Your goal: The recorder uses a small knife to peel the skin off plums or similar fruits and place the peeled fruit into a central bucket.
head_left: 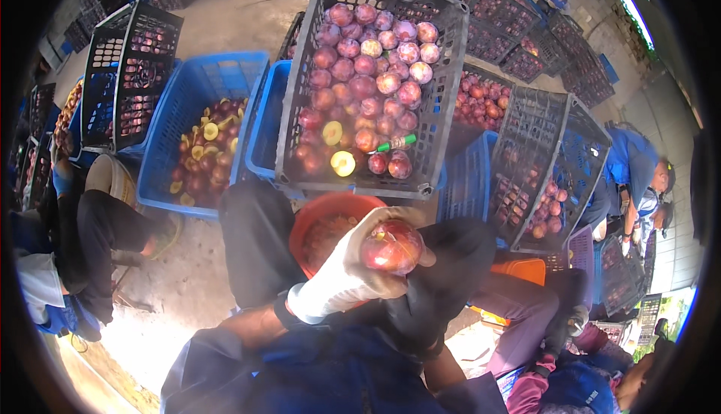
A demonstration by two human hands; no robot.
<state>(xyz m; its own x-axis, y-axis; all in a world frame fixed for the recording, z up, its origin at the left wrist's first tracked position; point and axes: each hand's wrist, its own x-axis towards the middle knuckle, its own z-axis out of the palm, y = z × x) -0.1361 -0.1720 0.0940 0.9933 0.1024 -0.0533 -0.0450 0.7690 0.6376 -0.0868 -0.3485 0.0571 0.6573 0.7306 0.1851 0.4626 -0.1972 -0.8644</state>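
My left hand (353, 271), in a white glove with stained fingertips, is closed around a large red-purple plum (393, 248) above my lap. My right hand (417, 315), in what looks like a dark glove, is close below the plum; its fingers are hidden against my dark trousers. Behind the plum, between my knees, sits a red-orange bowl (304, 243) with blurred contents. Beyond it a black crate (443, 125) of plums tilts towards me. Among its fruit are a cut yellow plum half (342, 163) and a short green stick-like thing (396, 143).
A blue crate (159, 160) to the left holds cut and whole plums. Tilted black crates (533, 140) with plums stand at the right, and more stacked crates (503, 8) line the far side. People sit close by: a dark-trousered leg (113, 226) left, purplish trousers (518, 316) right.
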